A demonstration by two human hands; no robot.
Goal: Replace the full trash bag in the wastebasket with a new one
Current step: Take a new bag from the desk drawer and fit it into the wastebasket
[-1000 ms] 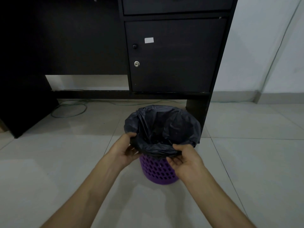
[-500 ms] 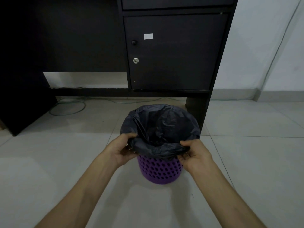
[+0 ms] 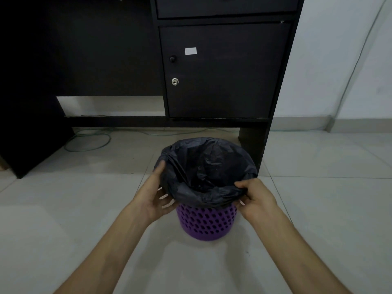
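A purple perforated wastebasket (image 3: 206, 222) stands on the tiled floor in front of me. A black trash bag (image 3: 209, 170) lines it, its edge folded over the rim and hanging down the outside. My left hand (image 3: 156, 195) lies flat against the bag's left side, thumb on the plastic and fingers spread below the folded edge. My right hand (image 3: 255, 198) pinches the bag's folded edge at the front right of the rim. The inside of the bag looks dark; I cannot tell what it holds.
A dark wooden desk stands just behind the basket, with a closed cabinet door (image 3: 224, 71) and a side panel (image 3: 254, 143) reaching the floor beside the bag. A green cable (image 3: 89, 143) loops on the floor under the desk. White walls lie to the right.
My left hand has opened and slid up the bag's left side. My right hand has moved from the front of the rim to its right side, pinching the edge.
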